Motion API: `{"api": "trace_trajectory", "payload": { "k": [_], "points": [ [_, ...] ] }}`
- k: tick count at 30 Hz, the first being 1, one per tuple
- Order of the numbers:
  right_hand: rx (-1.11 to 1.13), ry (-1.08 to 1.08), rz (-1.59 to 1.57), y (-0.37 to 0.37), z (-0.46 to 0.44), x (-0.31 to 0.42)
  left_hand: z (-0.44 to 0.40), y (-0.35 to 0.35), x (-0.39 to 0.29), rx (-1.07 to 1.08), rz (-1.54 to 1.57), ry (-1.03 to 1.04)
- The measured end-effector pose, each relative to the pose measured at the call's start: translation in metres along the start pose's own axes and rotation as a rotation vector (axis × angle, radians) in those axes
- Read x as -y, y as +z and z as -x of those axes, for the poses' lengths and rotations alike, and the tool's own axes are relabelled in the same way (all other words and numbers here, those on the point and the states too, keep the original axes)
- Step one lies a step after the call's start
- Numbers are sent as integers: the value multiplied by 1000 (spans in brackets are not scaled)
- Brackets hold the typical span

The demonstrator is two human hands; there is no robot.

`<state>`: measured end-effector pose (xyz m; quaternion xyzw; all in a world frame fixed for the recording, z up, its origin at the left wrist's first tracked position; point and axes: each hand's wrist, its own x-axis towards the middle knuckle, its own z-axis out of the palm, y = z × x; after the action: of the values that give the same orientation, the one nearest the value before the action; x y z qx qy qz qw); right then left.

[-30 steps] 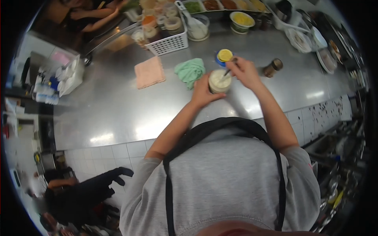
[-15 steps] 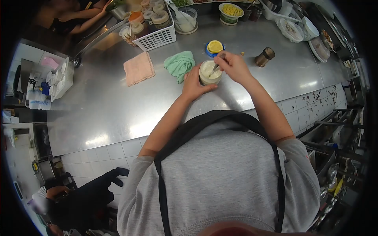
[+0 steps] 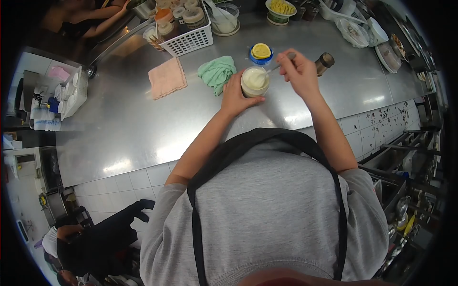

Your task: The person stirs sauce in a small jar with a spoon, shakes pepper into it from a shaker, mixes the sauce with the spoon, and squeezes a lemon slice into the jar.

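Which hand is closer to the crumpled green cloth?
Left. The left hand, curled around the jar, is just beside the green cloth; the right hand, holding a utensil, is farther off, past the jar.

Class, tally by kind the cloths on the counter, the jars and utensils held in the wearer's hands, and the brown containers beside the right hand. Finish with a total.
Cloths: 2 (peach cloth, green cloth)
Held jars: 1 (jar, left hand)
Held utensils: 1 (utensil, right hand)
Brown containers: 1 (brown container)
Total: 5
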<state>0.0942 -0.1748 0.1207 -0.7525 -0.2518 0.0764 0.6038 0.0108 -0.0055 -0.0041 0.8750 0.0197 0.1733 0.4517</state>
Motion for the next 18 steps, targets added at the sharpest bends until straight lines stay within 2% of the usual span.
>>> {"api": "trace_trajectory", "payload": {
  "k": [1, 5, 7, 11, 14, 18],
  "points": [
    [-66, 2, -17, -3, 0, 2, 0, -1, 0, 8, -9, 11],
    [-105, 78, -55, -1, -2, -10, -1, -6, 4, 50, -2, 40],
    [-42, 162, -242, 11, 1, -26, -2, -8, 12, 71, 41, 45],
    [34, 178, -193, 11, 4, -30, -1, -10, 14, 110, 165, 17],
    [-55, 93, -140, -1, 5, -10, 0, -11, 5, 99, 243, -31],
    [3, 75, -120, 17, 11, -22, 1, -5, 0, 41, 81, -22]
  ]
}}
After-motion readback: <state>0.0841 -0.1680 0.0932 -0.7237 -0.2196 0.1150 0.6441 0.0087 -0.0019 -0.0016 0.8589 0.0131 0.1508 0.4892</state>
